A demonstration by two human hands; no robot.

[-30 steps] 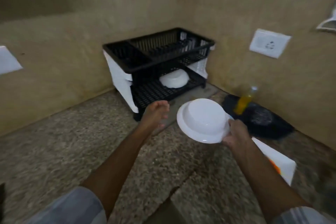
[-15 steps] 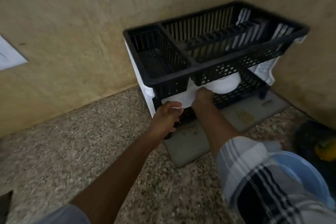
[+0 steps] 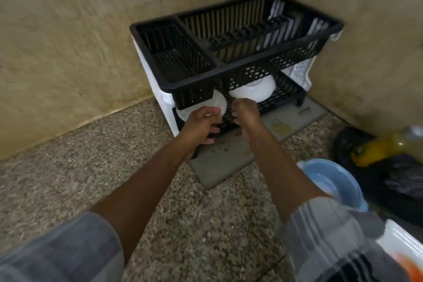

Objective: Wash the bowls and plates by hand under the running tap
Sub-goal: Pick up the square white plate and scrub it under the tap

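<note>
A black two-tier dish rack stands in the counter's corner. On its lower shelf a white bowl lies upside down at the right. A second white bowl sits at the left of that shelf, partly hidden by the upper tier. My left hand grips this second bowl's front rim, thumb on top. My right hand hovers just right of it at the shelf's front edge, fingers bent down and holding nothing. No tap or sink is in sight.
A grey mat lies under the rack on the speckled stone counter. To the right are a light blue plastic bowl, a yellow bottle on a black bag, and a white tray.
The white bowl went from my right hand onto the rack's lower shelf, at the left. My right hand has let go of it and my left hand has closed on its rim.
</note>
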